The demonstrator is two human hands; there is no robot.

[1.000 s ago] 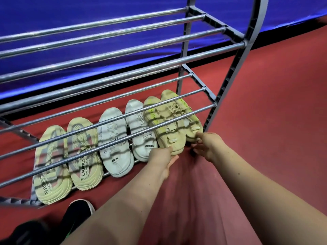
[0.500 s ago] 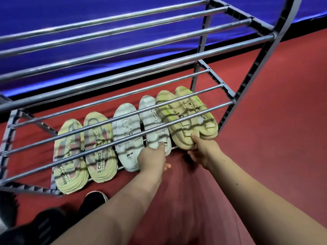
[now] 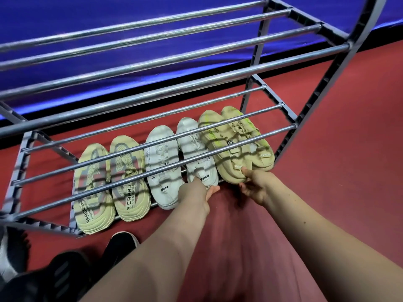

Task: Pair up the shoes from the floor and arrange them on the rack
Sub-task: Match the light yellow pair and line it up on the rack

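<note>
Three pairs stand toes-in on the bottom shelf of the metal rack [image 3: 152, 159]. At the left is a yellow pair with grey-pink uppers [image 3: 128, 182]. A white pair [image 3: 162, 162] is in the middle and a tan pair with neon green stripes [image 3: 246, 131] at the right. My left hand [image 3: 196, 192] presses its fingers against the heel of the right white shoe [image 3: 196, 149]. My right hand [image 3: 257, 184] pinches the heel of the left tan shoe [image 3: 222, 144], thumb on top and fingers curled underneath.
Black shoes lie on the red floor at the bottom left [image 3: 122, 245], [image 3: 54, 277], with a black-and-white shoe at the left edge [image 3: 8, 258]. The rack's upper shelves hold nothing. A blue wall runs behind the rack. Bare red floor lies to the right.
My left hand slid from the left tan shoe's heel to the right white shoe's heel. My right hand shifted from the right tan shoe to the left one. The view panned left.
</note>
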